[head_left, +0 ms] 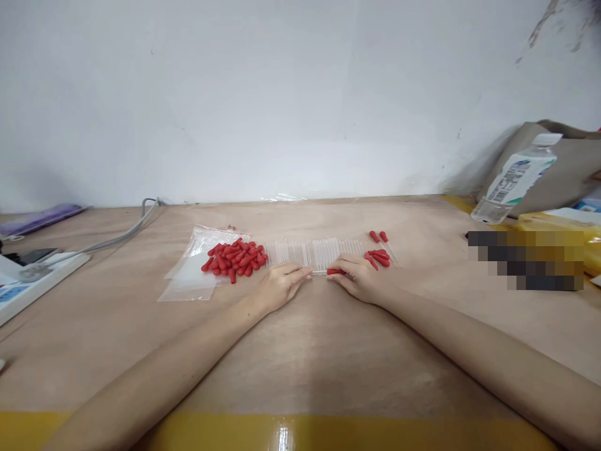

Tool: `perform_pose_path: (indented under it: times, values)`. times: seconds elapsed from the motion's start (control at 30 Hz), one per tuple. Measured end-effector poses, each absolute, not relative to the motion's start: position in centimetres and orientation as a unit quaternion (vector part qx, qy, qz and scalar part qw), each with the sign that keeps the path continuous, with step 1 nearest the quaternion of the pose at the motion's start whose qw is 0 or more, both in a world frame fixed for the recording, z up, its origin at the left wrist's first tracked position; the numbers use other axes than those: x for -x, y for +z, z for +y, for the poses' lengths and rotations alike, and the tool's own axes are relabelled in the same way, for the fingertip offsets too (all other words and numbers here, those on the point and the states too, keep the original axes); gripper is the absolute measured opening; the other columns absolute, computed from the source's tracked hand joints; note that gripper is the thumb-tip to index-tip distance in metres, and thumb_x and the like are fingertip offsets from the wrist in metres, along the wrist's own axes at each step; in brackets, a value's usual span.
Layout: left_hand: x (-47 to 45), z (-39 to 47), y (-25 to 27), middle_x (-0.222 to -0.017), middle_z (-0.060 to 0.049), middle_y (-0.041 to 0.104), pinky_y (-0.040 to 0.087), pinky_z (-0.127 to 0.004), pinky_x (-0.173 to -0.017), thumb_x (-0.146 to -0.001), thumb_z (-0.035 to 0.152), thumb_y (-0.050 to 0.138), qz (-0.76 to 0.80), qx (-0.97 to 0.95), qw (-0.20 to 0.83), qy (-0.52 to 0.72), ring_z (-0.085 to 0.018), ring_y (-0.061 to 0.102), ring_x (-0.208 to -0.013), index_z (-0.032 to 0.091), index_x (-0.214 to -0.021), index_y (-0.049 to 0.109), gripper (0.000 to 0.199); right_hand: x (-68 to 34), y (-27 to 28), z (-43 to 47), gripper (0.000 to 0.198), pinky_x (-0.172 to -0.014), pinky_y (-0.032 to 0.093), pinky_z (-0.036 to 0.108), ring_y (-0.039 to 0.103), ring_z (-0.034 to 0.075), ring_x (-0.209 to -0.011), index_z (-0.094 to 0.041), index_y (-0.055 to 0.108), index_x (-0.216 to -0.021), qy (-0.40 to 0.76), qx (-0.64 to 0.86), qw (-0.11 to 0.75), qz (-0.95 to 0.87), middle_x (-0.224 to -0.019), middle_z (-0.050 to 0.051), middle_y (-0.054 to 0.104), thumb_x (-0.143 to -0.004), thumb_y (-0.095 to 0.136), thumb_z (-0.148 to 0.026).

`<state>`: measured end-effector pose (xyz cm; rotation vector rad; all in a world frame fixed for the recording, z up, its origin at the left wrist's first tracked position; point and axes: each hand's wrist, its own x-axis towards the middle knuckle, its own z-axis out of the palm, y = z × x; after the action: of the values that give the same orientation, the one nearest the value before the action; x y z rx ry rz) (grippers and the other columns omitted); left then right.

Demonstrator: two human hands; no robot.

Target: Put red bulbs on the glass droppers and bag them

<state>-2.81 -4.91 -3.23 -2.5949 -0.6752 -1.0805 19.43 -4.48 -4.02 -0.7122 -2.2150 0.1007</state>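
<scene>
My left hand (283, 283) pinches one end of a thin clear glass dropper tube (320, 273). At the tube's other end, my right hand (359, 279) grips a red rubber dropper bulb (335, 272) between thumb and fingers. Bulb and tube are in line and seem to meet; how far the tube sits inside is hard to tell. Just beyond my hands lies a row of clear glass tubes (325, 248). A heap of red rubber bulbs (237, 255) is left of them. Several droppers with red bulbs (379, 257) lie beyond my right hand.
Clear plastic bags (188, 285) lie under and beside the heap. Farther left are a grey cable (126, 236), a white power strip (51, 269) and a purple pouch (44, 219). At the right, a plastic bottle (516, 178) leans against a grey bag (570, 166), near yellow packaging (554, 220).
</scene>
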Motion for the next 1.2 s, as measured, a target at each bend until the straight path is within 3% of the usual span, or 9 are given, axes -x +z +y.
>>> perform_pose_path:
  times: [0.4, 0.6, 0.77, 0.93, 1.07, 1.2]
  values:
    - [2.9, -4.8, -3.3, -0.077, -0.006, 0.067, 0.052, -0.024, -0.062, -0.087, 0.021, 0.049, -0.257, 0.890, 0.077, -0.369, -0.013, 0.062, -0.067, 0.014, -0.098, 0.064, 0.020, -19.6, -3.3, -4.2, 0.014, -0.065, 0.049, 0.029, 0.059, 0.015, -0.072, -0.019, 0.064, -0.087, 0.073, 0.286, 0.400, -0.868, -0.080, 0.005, 0.063, -0.084, 0.051, -0.024]
    - [2.9, -5.1, -3.1, -0.089, -0.007, 0.067, 0.052, -0.026, -0.069, -0.084, 0.026, 0.055, -0.241, 0.894, 0.023, -0.378, -0.014, 0.063, -0.077, 0.016, -0.112, 0.058, 0.030, -19.2, -2.3, -4.4, 0.025, -0.072, 0.049, 0.032, 0.061, 0.016, -0.076, -0.020, 0.060, -0.101, 0.258, 0.343, 0.472, -0.770, -0.080, 0.003, 0.065, -0.079, 0.059, -0.032]
    - [3.2, -5.3, -2.9, -0.099, -0.008, 0.063, 0.049, -0.030, -0.080, -0.085, 0.024, 0.053, -0.268, 0.882, -0.009, -0.388, -0.016, 0.059, -0.089, 0.017, -0.125, 0.046, 0.041, -21.3, 0.5, -2.7, 0.037, -0.060, 0.049, 0.029, 0.059, 0.015, -0.071, -0.020, 0.051, -0.101, 0.359, 0.398, 0.554, -0.637, -0.081, 0.003, 0.062, -0.072, 0.063, -0.040]
    - [2.8, -5.2, -2.9, -0.103, -0.009, 0.061, 0.049, -0.031, -0.081, -0.087, 0.024, 0.048, -0.302, 0.880, -0.036, -0.365, -0.016, 0.059, -0.090, 0.017, -0.124, 0.046, 0.037, -28.1, 1.9, 1.0, 0.028, -0.049, 0.040, 0.025, 0.047, 0.009, -0.052, -0.017, 0.056, -0.088, 0.271, 0.528, 0.615, -0.519, -0.071, 0.003, 0.059, -0.067, 0.065, -0.033]
    - [2.5, -5.3, -2.7, -0.106, -0.010, 0.059, 0.048, -0.033, -0.082, -0.088, 0.026, 0.047, -0.302, 0.887, -0.037, -0.347, -0.018, 0.057, -0.094, 0.016, -0.122, 0.047, 0.036, -30.8, -0.7, 2.8, 0.026, -0.046, 0.034, 0.026, 0.045, 0.011, -0.048, -0.017, 0.061, -0.085, 0.186, 0.642, 0.541, -0.510, -0.057, -0.001, 0.053, -0.064, 0.064, -0.031]
    - [2.5, -5.4, -2.6, -0.103, -0.010, 0.059, 0.049, -0.034, -0.081, -0.088, 0.028, 0.046, -0.310, 0.889, -0.037, -0.333, -0.018, 0.057, -0.092, 0.016, -0.122, 0.047, 0.036, -30.1, -3.3, 3.3, 0.030, -0.052, 0.038, 0.027, 0.053, 0.014, -0.054, -0.018, 0.063, -0.090, 0.156, 0.675, 0.482, -0.536, -0.059, 0.000, 0.055, -0.064, 0.061, -0.033]
